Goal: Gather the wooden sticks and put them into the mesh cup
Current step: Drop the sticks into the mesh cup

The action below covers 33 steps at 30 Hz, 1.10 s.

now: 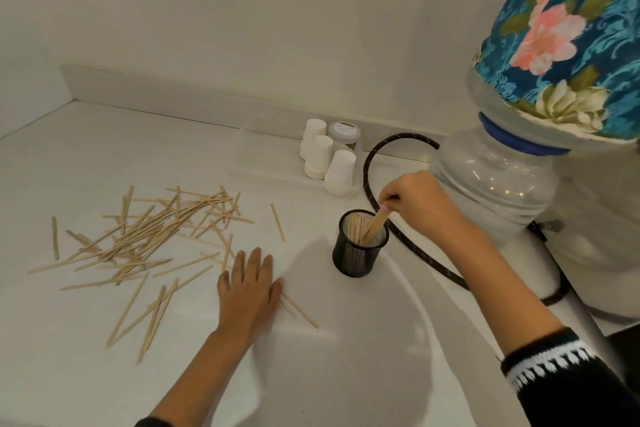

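While the right hand (420,199) hung over the mesh cup (360,248), its fingers (389,199) were pinched shut on a small bundle of wooden sticks whose lower ends already stood inside the rim. The step in hand was, by my reading, the drop-off: the bundle leaned against the far side of the cup among the sticks already standing there, and it only wanted letting go. How many sticks the pinch held I could not tell, as they overlapped in the wide-angle view.

The left hand (249,291) lay flat and open on the white worktop (346,374), palm down, holding nothing; a few loose sticks (299,312) poked out from under its thumb side. The main scatter of sticks (145,239) lay well to the left of the cup, criss-crossed in a loose heap, with one stray stick (277,222) between heap and cup.

Much of the task seemed left, since the heap was far larger than what the cup held. The next move called for releasing the bundle cleanly without tipping the light cup, then sweeping another handful together. A black hose (370,163) curved just behind the cup and a stack of paper cups (327,158) stood near the wall, so the returning hand had to mind both.
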Each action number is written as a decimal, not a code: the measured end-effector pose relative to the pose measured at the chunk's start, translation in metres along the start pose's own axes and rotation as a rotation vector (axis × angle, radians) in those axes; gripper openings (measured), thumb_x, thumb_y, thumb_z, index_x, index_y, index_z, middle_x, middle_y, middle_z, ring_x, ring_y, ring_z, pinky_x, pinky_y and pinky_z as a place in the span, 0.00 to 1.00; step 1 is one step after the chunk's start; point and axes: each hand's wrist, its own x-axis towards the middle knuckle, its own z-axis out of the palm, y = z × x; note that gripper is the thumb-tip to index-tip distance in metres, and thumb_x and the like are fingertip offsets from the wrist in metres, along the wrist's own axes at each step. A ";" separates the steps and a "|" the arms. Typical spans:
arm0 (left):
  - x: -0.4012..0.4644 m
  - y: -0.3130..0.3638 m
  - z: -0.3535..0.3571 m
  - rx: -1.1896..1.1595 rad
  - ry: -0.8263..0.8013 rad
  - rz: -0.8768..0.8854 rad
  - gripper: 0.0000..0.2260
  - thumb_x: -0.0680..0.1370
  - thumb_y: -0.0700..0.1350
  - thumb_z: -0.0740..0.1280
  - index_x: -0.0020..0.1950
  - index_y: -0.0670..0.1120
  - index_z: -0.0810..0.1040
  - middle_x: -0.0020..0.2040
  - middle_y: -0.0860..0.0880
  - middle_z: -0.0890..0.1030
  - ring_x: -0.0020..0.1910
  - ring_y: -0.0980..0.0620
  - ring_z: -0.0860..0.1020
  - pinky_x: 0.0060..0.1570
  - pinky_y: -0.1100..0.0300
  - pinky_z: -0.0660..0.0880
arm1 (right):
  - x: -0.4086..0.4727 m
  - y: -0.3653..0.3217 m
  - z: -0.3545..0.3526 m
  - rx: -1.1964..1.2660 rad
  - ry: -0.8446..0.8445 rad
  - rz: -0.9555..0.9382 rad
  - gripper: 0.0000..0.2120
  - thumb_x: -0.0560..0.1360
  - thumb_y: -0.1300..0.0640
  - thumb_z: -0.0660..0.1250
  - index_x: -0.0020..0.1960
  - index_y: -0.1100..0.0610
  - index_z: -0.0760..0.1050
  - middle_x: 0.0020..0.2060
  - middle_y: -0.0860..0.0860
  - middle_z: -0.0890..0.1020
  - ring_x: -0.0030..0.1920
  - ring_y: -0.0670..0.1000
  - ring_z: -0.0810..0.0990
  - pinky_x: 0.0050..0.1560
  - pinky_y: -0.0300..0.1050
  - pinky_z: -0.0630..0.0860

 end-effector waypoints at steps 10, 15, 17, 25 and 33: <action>-0.003 -0.005 0.007 0.003 0.039 0.029 0.25 0.81 0.57 0.44 0.76 0.50 0.56 0.78 0.48 0.53 0.77 0.47 0.49 0.72 0.45 0.50 | 0.028 -0.004 0.046 -0.071 -0.265 0.013 0.09 0.74 0.61 0.68 0.52 0.55 0.82 0.52 0.55 0.82 0.52 0.55 0.79 0.53 0.44 0.75; -0.004 -0.006 0.007 -0.038 0.055 0.042 0.24 0.81 0.56 0.45 0.76 0.49 0.58 0.78 0.47 0.55 0.77 0.47 0.51 0.72 0.44 0.50 | 0.023 -0.006 0.031 -0.041 0.054 0.063 0.12 0.77 0.61 0.64 0.58 0.56 0.80 0.53 0.55 0.83 0.54 0.56 0.79 0.56 0.47 0.75; -0.004 -0.007 0.006 -0.049 0.057 0.047 0.25 0.81 0.56 0.45 0.76 0.49 0.58 0.78 0.47 0.55 0.77 0.47 0.50 0.72 0.45 0.49 | 0.014 -0.014 0.031 0.028 0.203 0.049 0.11 0.77 0.61 0.63 0.57 0.56 0.81 0.53 0.54 0.83 0.54 0.55 0.79 0.57 0.46 0.74; -0.001 -0.019 -0.018 -0.448 0.122 0.121 0.18 0.82 0.48 0.55 0.71 0.49 0.67 0.72 0.51 0.67 0.72 0.52 0.64 0.67 0.51 0.59 | -0.036 -0.084 0.117 0.414 0.107 -0.004 0.09 0.75 0.61 0.67 0.52 0.59 0.83 0.47 0.53 0.86 0.48 0.51 0.82 0.50 0.37 0.71; -0.009 -0.100 -0.053 -0.215 0.219 0.157 0.18 0.75 0.36 0.65 0.65 0.42 0.75 0.63 0.44 0.76 0.66 0.43 0.72 0.58 0.45 0.69 | -0.072 -0.132 0.201 0.186 -0.064 0.126 0.18 0.81 0.54 0.55 0.71 0.54 0.66 0.72 0.52 0.66 0.71 0.52 0.65 0.69 0.43 0.63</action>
